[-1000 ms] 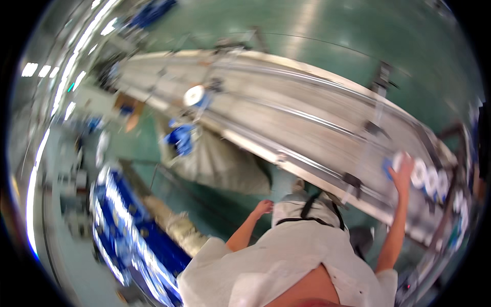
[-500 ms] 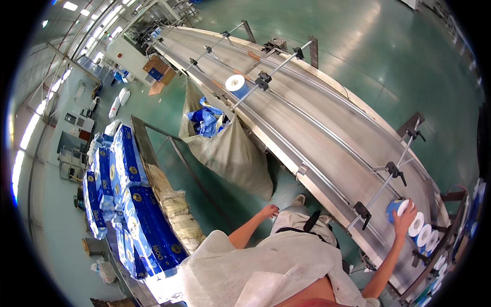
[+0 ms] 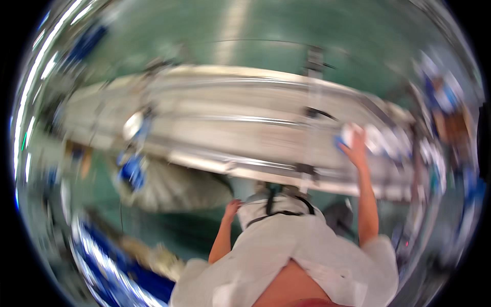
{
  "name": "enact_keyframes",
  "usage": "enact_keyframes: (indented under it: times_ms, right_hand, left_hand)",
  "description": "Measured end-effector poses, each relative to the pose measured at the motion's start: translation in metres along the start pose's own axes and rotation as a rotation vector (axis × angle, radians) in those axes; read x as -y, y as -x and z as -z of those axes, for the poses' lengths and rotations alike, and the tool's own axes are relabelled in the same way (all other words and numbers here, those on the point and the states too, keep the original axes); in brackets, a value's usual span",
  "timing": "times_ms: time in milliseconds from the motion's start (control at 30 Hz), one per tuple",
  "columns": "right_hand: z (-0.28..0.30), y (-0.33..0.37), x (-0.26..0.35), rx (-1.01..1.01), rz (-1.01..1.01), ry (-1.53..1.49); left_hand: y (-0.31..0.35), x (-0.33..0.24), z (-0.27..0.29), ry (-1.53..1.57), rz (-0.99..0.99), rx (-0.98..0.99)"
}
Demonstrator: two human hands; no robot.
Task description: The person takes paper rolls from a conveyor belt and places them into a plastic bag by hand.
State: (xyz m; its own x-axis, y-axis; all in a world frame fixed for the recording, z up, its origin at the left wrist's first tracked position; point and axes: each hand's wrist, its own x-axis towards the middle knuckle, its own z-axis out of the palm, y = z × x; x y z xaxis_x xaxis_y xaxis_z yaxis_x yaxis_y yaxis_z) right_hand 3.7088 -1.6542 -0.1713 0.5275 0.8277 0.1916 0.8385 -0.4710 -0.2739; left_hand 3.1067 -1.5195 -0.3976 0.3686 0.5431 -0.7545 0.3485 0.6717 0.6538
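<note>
The picture is smeared by motion. My right hand (image 3: 355,146) is on a white roll with a blue wrapper (image 3: 347,135), apparently a toilet paper roll, near the right end of the conveyor (image 3: 266,143). The fingers seem to curve round it. Right beside it, several more white rolls (image 3: 388,140) stand in a row. My left hand (image 3: 233,207) hangs low by my waist, near the conveyor's front edge and away from the rolls; its fingers are too blurred to read. Farther left on the conveyor is another blue-and-white roll (image 3: 134,126).
Metal guide rails (image 3: 245,118) run along the conveyor, with a black clamp lever (image 3: 319,112) on a cross bar. A large pale sack (image 3: 179,187) with blue wrapping (image 3: 133,171) sits in front at the left. Blue packs (image 3: 110,261) are stacked at the lower left.
My view has swung right, so the conveyor now lies nearly level across it. My right hand stays at the same wrapped roll; my left hand still hangs by my waist.
</note>
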Motion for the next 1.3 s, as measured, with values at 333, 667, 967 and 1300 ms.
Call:
enact_keyframes:
  times_ms: [333, 667, 967, 1300]
  right_hand:
    - [-0.011, -0.033, 0.04, -0.069, -0.179, 0.138]
    - [-0.013, -0.031, 0.042, -0.142, -0.19, 0.067]
    - [0.014, -0.042, 0.001, -0.289, -0.265, -0.116]
    - [0.071, -0.07, -0.105, 0.341, -0.147, 0.008]
  left_hand:
    - [-0.032, -0.034, 0.026, -0.299, 0.066, 0.177]
    - [-0.055, -0.097, 0.047, -0.297, 0.09, 0.125]
    - [-0.029, -0.081, 0.026, -0.54, -0.458, 0.34]
    - [0.013, -0.05, 0.052, -0.218, 0.224, -0.035]
